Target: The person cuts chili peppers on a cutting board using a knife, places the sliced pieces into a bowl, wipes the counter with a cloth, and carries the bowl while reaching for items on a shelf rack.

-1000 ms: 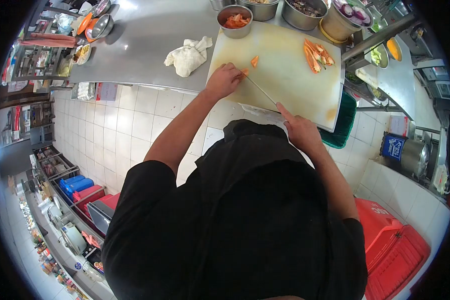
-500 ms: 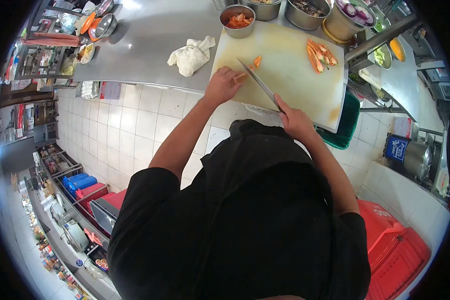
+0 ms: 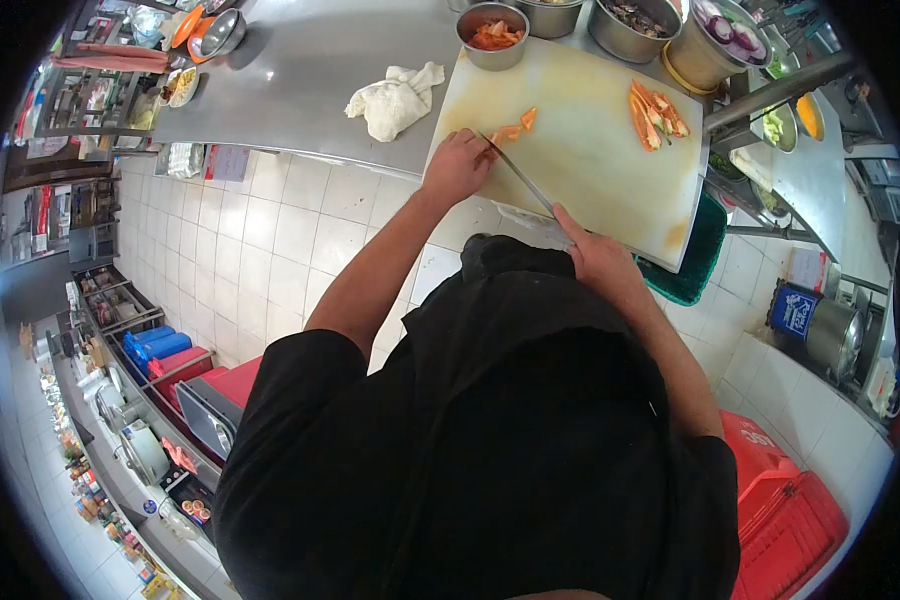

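Note:
On the pale cutting board (image 3: pixel 590 190), my left hand (image 3: pixel 458 167) is closed near the left edge, its fingers bunched over an orange pepper piece that they mostly hide. My right hand (image 3: pixel 602 258) is wrapped round the handle of a knife (image 3: pixel 526 182) at the board's front edge. The blade slants up and left, its tip beside my left fingertips. Cut orange pieces (image 3: pixel 527 118) lie just beyond the tip. Several pepper strips (image 3: pixel 654 115) rest at the board's right side. A metal bowl of chopped orange pieces (image 3: pixel 493 38) stands at its back left corner.
A crumpled white cloth (image 3: pixel 394 101) lies on the steel counter (image 3: pixel 290 95) left of the board. Metal containers (image 3: pixel 632 27) line the back, one with purple onions (image 3: pixel 732 30). A green bin (image 3: pixel 692 262) sits below the right edge; a red bin (image 3: pixel 785 500) is lower right.
The blade lifted away from my left hand and has come back down beside its fingertips. More cut orange pieces now lie past the knife tip. The whole view has shifted slightly.

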The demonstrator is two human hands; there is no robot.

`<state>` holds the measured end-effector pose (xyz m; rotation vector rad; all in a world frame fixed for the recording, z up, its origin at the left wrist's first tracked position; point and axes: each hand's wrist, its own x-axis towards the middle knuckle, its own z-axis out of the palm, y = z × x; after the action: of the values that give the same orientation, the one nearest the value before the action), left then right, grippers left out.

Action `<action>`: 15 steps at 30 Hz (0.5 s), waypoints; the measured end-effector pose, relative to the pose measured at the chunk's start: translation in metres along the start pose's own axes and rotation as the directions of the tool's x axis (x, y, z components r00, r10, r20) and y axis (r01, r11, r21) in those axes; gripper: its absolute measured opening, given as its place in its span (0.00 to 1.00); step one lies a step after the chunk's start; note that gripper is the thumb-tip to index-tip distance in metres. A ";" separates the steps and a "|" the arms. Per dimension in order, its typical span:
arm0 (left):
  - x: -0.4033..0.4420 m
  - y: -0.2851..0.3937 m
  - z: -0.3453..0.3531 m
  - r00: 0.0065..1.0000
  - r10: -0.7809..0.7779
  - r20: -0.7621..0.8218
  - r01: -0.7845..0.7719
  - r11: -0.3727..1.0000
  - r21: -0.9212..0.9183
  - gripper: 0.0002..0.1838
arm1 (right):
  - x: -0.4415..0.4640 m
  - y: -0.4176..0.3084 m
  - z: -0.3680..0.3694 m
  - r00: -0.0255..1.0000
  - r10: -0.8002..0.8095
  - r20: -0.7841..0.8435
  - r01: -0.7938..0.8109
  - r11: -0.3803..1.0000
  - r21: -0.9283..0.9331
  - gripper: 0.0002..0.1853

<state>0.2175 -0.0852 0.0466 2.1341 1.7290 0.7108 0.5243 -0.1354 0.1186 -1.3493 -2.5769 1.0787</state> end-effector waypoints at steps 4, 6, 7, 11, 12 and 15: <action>0.000 -0.003 0.003 0.999 0.034 -0.043 -0.034 0.999 -0.005 0.08 | 0.023 0.012 0.021 0.998 0.045 -0.047 -0.036 0.982 0.187 0.35; -0.003 -0.004 0.000 1.000 -0.005 -0.004 0.005 1.000 0.009 0.10 | 0.026 0.021 0.033 0.958 -0.111 -0.265 0.163 0.969 0.183 0.35; 0.000 -0.005 -0.001 1.000 -0.019 0.012 0.019 1.000 0.015 0.11 | 0.028 0.024 0.034 0.909 -0.185 -0.374 0.259 0.953 0.159 0.34; 0.013 -0.005 0.002 0.999 -0.050 -0.001 0.050 0.996 -0.072 0.17 | -0.006 0.018 0.000 0.952 0.300 0.064 -0.256 0.660 0.706 0.37; 0.017 -0.005 0.003 1.000 -0.027 0.009 0.027 0.997 -0.079 0.20 | -0.011 0.023 -0.001 0.932 0.347 0.104 -0.292 0.552 0.781 0.37; 0.033 -0.004 0.007 0.999 0.039 0.019 -0.038 0.996 -0.079 0.25 | -0.007 0.041 0.014 0.919 0.367 0.142 -0.308 0.445 0.841 0.39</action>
<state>0.2229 -0.0515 0.0452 2.1197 1.6261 0.7511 0.5529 -0.1328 0.0849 -1.5088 -1.2649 1.9472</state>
